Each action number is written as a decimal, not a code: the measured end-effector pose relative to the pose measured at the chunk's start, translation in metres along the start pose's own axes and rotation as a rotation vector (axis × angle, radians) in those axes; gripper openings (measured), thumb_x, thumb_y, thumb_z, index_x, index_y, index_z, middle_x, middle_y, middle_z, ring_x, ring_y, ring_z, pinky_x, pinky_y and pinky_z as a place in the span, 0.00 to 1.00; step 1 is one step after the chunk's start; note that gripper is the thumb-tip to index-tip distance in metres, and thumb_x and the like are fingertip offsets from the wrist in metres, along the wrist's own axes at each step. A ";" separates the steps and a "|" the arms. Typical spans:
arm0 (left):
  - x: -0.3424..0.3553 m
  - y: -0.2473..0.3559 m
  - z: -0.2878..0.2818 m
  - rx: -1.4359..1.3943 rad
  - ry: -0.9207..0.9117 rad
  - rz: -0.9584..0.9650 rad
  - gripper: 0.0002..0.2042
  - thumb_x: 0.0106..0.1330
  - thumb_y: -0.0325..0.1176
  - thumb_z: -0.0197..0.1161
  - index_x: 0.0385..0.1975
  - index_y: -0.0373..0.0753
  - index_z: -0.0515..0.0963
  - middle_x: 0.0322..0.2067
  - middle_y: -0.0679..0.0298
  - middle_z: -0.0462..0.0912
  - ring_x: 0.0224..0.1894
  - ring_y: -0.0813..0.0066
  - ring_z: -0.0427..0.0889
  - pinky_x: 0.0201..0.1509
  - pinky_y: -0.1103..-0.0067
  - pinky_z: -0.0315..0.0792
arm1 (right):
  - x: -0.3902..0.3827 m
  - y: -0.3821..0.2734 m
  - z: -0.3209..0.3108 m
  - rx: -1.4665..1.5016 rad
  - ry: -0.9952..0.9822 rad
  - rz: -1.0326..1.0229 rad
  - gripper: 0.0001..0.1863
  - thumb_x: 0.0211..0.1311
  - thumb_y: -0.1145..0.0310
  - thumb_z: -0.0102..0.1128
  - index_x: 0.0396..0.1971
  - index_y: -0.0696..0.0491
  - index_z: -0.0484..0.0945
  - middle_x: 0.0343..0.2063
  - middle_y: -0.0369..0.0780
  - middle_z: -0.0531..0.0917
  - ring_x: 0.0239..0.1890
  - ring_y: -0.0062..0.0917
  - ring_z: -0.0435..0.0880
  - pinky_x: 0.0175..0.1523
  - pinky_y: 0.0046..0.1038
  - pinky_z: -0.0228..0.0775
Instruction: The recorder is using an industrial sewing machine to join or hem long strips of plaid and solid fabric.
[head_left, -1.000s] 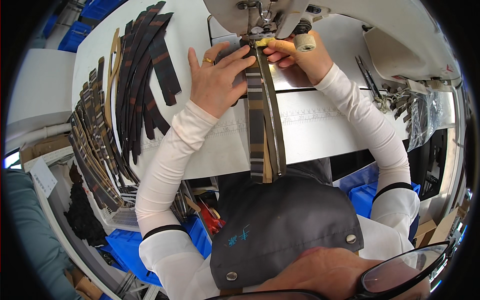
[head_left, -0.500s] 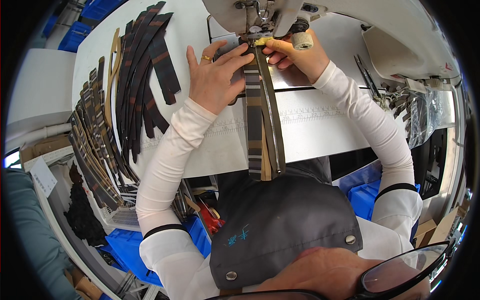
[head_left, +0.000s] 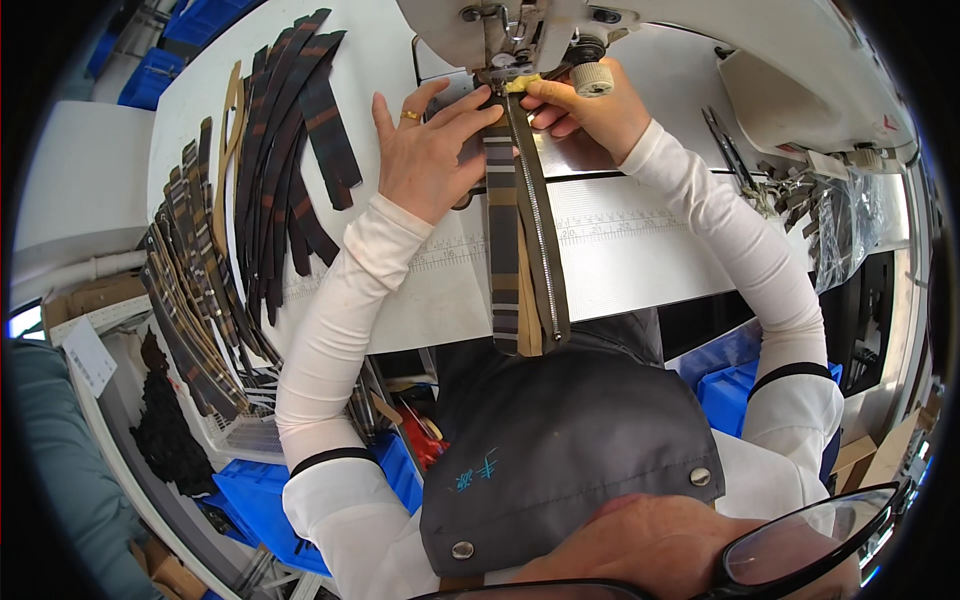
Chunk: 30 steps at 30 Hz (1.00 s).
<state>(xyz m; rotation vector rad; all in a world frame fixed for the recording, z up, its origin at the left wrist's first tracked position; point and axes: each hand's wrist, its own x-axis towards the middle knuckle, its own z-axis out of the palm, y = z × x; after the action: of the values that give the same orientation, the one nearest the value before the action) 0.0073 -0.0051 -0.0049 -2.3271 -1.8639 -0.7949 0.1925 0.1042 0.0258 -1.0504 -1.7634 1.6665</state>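
Note:
A striped fabric strip (head_left: 504, 220) and a dark olive zipper (head_left: 543, 230) with metal teeth run together under the sewing machine's needle area (head_left: 505, 80). Their lower ends hang past the table's front edge. My left hand (head_left: 430, 150) lies on the strip's left side just below the needle, fingers stretched out and spread, a ring on one. Beside the presser foot, the thumb and fingers of my right hand (head_left: 585, 110) pinch the zipper's upper right edge. A small yellow piece (head_left: 522, 84) shows near those fingertips. The strip's top end is hidden beneath the machine.
Dark striped strips (head_left: 285, 150) lie in a bundle on the left of the white table (head_left: 400, 310), with brown striped strips (head_left: 195, 270) draped over its edge. Scissors or tweezers (head_left: 728, 145) rest right, near scraps and a plastic bag (head_left: 845, 225). Blue bins (head_left: 265, 500) stand below.
The striped strip and zipper have slid slightly away from me, toward the machine. Both hands keep nearly the same place, with the view shifted a little.

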 end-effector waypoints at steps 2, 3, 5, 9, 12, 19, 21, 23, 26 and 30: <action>0.000 0.001 0.000 0.017 -0.005 -0.019 0.19 0.51 0.36 0.66 0.46 0.55 0.79 0.54 0.78 0.77 0.62 0.64 0.64 0.64 0.39 0.36 | 0.001 0.000 0.001 0.003 0.008 -0.007 0.08 0.61 0.74 0.57 0.35 0.63 0.78 0.28 0.41 0.84 0.25 0.20 0.84 0.24 0.18 0.76; 0.001 0.002 0.000 0.012 -0.004 -0.005 0.19 0.51 0.36 0.66 0.46 0.55 0.79 0.54 0.78 0.77 0.62 0.64 0.64 0.64 0.39 0.36 | 0.001 0.000 0.000 0.001 0.011 0.010 0.08 0.61 0.73 0.57 0.35 0.63 0.77 0.29 0.41 0.84 0.25 0.20 0.84 0.25 0.18 0.76; 0.003 0.003 0.001 0.016 -0.020 -0.018 0.19 0.52 0.36 0.66 0.46 0.55 0.79 0.54 0.78 0.77 0.62 0.64 0.64 0.63 0.39 0.37 | -0.003 0.004 -0.006 0.001 0.031 0.025 0.09 0.61 0.73 0.57 0.36 0.63 0.77 0.29 0.41 0.84 0.25 0.20 0.84 0.26 0.18 0.76; 0.001 0.005 -0.001 0.068 -0.012 -0.007 0.19 0.53 0.47 0.68 0.46 0.55 0.80 0.53 0.76 0.78 0.62 0.64 0.65 0.64 0.43 0.35 | -0.032 0.012 -0.011 0.062 -0.014 -0.040 0.12 0.61 0.72 0.57 0.41 0.65 0.75 0.29 0.41 0.84 0.28 0.19 0.83 0.31 0.16 0.76; -0.003 0.007 -0.003 0.136 0.037 0.061 0.19 0.52 0.40 0.67 0.47 0.53 0.79 0.53 0.75 0.77 0.63 0.65 0.63 0.62 0.39 0.40 | -0.076 0.027 -0.012 0.148 0.052 -0.237 0.13 0.61 0.73 0.56 0.44 0.63 0.75 0.33 0.41 0.83 0.33 0.20 0.83 0.35 0.17 0.75; -0.069 0.070 -0.021 -0.011 -0.031 0.228 0.18 0.59 0.35 0.64 0.51 0.45 0.77 0.54 0.65 0.77 0.55 0.70 0.77 0.62 0.56 0.58 | -0.165 0.027 -0.012 -0.636 -0.271 -0.633 0.32 0.45 0.73 0.65 0.55 0.50 0.71 0.59 0.46 0.68 0.60 0.43 0.67 0.61 0.39 0.61; -0.097 0.099 -0.027 -0.006 -0.053 0.083 0.19 0.59 0.31 0.63 0.52 0.42 0.75 0.55 0.65 0.76 0.56 0.70 0.76 0.58 0.52 0.60 | -0.179 0.032 -0.003 -0.807 -0.285 -0.638 0.32 0.45 0.72 0.65 0.56 0.50 0.70 0.60 0.44 0.67 0.60 0.39 0.68 0.61 0.41 0.61; -0.103 0.113 -0.027 0.030 -0.055 0.017 0.20 0.59 0.28 0.62 0.54 0.42 0.74 0.55 0.66 0.76 0.56 0.71 0.76 0.60 0.52 0.58 | -0.183 0.039 0.012 -1.088 -0.145 -0.748 0.30 0.46 0.72 0.64 0.55 0.50 0.71 0.60 0.41 0.68 0.60 0.38 0.68 0.61 0.40 0.61; -0.109 0.120 -0.028 0.059 -0.062 -0.059 0.23 0.58 0.23 0.59 0.56 0.41 0.72 0.55 0.68 0.76 0.57 0.73 0.75 0.62 0.53 0.54 | -0.177 0.041 0.025 -0.964 -0.086 -0.800 0.24 0.45 0.73 0.61 0.48 0.51 0.76 0.56 0.40 0.72 0.57 0.35 0.71 0.59 0.38 0.65; -0.107 0.110 -0.027 -0.031 -0.002 -0.069 0.23 0.55 0.16 0.55 0.52 0.40 0.72 0.52 0.69 0.78 0.55 0.72 0.77 0.63 0.50 0.49 | -0.170 0.051 0.023 -0.789 -0.056 -0.904 0.19 0.41 0.73 0.64 0.39 0.55 0.80 0.47 0.40 0.79 0.53 0.35 0.75 0.54 0.35 0.71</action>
<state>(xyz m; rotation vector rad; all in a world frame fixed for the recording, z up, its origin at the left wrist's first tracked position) 0.0848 -0.1403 0.0035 -2.2929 -1.9564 -0.8352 0.2836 -0.0476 -0.0014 -0.3130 -2.4661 0.4488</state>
